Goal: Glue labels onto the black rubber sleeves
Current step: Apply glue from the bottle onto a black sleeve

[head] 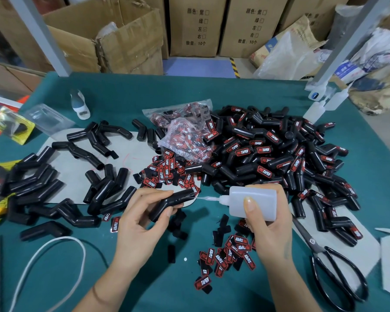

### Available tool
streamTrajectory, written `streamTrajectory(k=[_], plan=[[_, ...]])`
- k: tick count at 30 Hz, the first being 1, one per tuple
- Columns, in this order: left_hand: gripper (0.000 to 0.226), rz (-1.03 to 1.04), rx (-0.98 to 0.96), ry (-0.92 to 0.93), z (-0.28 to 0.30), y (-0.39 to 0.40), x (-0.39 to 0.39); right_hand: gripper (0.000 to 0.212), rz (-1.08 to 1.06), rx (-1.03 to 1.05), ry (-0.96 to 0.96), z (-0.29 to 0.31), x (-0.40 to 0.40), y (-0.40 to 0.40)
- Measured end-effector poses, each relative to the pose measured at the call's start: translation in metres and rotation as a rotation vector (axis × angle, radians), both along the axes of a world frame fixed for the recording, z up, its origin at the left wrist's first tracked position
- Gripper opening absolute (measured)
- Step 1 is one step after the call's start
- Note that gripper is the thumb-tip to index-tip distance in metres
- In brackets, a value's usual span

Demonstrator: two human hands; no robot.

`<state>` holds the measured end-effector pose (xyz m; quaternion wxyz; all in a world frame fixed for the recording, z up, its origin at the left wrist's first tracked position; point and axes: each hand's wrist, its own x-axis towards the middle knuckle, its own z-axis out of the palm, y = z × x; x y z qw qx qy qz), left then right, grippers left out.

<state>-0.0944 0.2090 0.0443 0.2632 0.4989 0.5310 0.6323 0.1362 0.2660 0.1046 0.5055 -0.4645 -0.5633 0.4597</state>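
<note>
My left hand [142,219] grips a bent black rubber sleeve [173,202] above the green table. My right hand [266,230] holds a white glue bottle [254,202] on its side, its thin nozzle touching the sleeve's upper end. Loose red-and-black labels [230,255] lie on the table below the bottle, and more labels [167,174] lie behind the sleeve. A pile of unlabelled sleeves [61,183] lies at the left. A big heap of labelled sleeves [279,158] fills the right.
Black scissors [333,262] lie at the right front. A clear bag of labels [185,136] sits mid-table. A white cord loop [54,255] lies front left. More glue bottles [318,109] stand back right, a small white bottle [79,104] back left. Cardboard boxes [194,25] stand behind.
</note>
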Motion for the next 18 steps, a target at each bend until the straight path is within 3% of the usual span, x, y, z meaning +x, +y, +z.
streamTrajectory(k=[18], plan=[[0.028, -0.005, 0.009, -0.038, 0.0069, 0.0002, 0.0024, 0.021, -0.017, -0.005, 0.007, -0.0022, 0.0019, 0.0018]])
